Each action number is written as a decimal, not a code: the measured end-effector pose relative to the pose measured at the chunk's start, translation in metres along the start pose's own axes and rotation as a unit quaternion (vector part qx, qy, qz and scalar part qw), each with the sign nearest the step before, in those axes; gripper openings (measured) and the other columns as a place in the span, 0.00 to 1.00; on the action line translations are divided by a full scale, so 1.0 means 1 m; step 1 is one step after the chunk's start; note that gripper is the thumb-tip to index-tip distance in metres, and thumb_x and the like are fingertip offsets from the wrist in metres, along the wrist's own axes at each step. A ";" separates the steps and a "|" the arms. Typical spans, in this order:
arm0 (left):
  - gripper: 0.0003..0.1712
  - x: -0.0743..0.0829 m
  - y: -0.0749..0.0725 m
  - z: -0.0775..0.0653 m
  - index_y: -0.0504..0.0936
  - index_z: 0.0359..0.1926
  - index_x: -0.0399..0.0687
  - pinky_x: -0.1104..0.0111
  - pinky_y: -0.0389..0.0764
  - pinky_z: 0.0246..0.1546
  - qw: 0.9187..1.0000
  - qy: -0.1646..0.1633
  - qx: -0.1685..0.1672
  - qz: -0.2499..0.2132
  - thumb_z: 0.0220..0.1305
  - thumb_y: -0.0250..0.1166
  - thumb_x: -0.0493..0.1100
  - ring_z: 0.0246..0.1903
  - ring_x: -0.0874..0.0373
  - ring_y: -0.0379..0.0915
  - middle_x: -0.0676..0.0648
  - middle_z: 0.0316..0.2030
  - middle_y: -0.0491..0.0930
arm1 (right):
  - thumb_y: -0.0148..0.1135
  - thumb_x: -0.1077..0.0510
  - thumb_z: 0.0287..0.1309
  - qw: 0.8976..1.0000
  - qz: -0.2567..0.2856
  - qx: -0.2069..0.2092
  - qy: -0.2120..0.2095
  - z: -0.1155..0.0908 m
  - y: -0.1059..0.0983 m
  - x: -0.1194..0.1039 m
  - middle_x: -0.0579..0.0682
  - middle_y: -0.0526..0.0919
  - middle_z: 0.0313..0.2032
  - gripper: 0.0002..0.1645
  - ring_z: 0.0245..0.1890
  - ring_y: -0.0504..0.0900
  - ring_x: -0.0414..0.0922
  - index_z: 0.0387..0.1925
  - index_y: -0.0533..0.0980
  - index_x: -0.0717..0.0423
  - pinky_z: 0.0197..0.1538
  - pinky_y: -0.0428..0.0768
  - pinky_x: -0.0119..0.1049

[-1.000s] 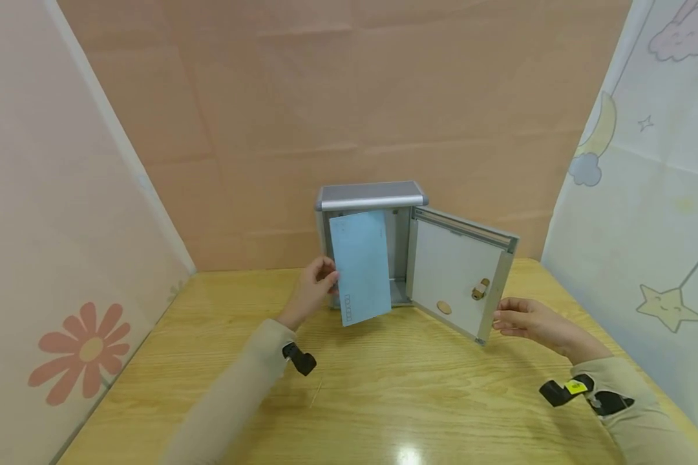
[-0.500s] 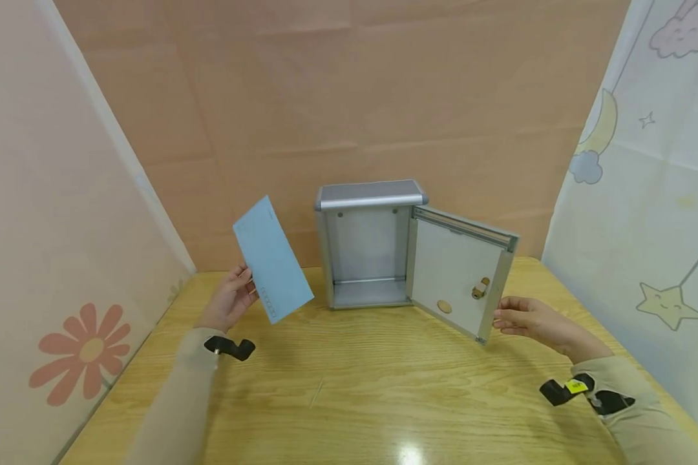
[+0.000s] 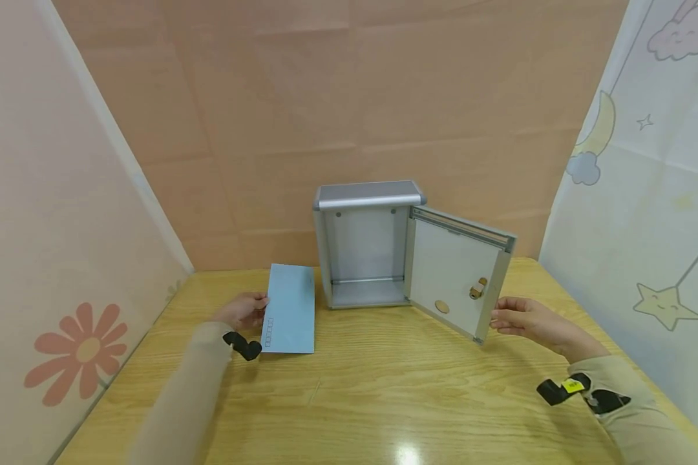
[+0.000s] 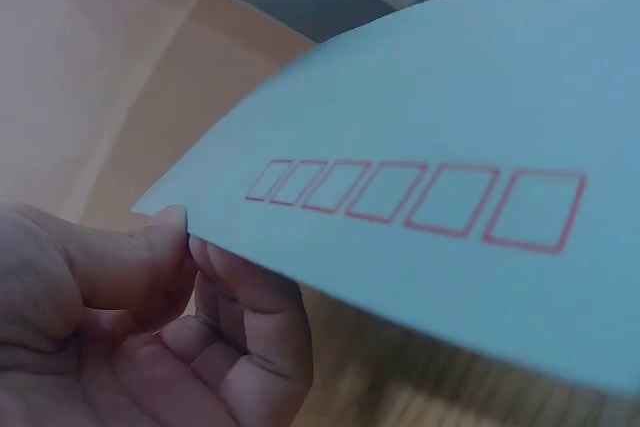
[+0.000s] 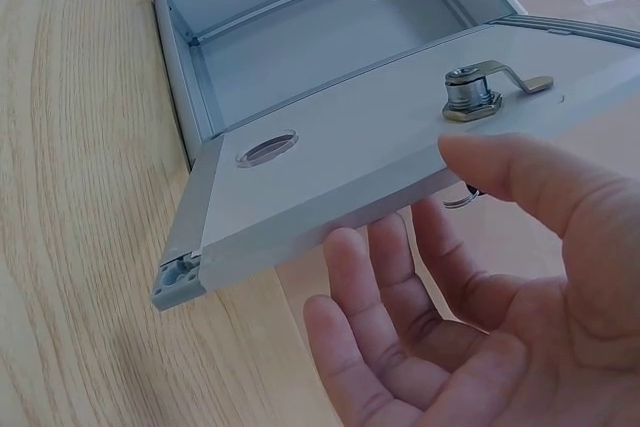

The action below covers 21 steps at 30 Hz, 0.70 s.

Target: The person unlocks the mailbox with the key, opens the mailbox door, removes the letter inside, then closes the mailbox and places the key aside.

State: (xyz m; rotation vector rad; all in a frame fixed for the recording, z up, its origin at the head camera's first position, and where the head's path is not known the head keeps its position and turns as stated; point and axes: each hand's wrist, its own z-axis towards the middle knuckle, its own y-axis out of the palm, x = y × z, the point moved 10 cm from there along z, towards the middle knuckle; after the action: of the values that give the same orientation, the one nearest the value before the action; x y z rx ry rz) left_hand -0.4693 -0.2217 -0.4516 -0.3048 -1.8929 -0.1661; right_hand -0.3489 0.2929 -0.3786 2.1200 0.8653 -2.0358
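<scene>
A light blue envelope (image 3: 292,310) is low over the table, left of a silver metal mailbox (image 3: 371,195). My left hand (image 3: 241,311) pinches the envelope's left edge between thumb and fingers. Red printed boxes run along that edge in the left wrist view, where the paper bows slightly and its near edge is off the wood. The mailbox stands upright with its door (image 3: 450,268) swung out to the right, its inside bare. My right hand (image 3: 538,324) holds the door's free edge, thumb on the inner face. A cam lock (image 5: 470,95) sits near that thumb.
The wooden table (image 3: 360,394) spreads in front of the mailbox. Behind it hangs an orange-brown backdrop (image 3: 256,129). Patterned cloth walls flank both sides, with a red flower (image 3: 87,352) on the left one. A ring (image 5: 462,199) shows under the door's edge.
My left hand has carried the envelope out from in front of the mailbox to the left, then lowered it toward the table. My right hand and the door stay in place.
</scene>
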 end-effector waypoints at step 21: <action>0.09 -0.013 0.002 0.023 0.73 0.47 0.32 0.72 0.77 0.29 0.983 -0.029 0.089 0.157 0.70 0.53 0.33 0.27 0.60 0.69 0.49 0.28 0.72 | 0.45 0.58 0.74 1.000 0.013 -0.002 -0.008 -0.002 0.001 -0.001 0.50 0.74 0.44 0.15 0.44 0.80 0.36 0.50 0.62 0.69 0.50 0.79 0.30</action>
State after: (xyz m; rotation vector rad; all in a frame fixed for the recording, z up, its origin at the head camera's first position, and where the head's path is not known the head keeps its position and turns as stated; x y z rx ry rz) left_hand -0.4852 -0.2156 -0.4716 -0.4852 -1.8749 0.2257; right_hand -0.3467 0.2923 -0.3776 2.0982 0.8335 -2.0343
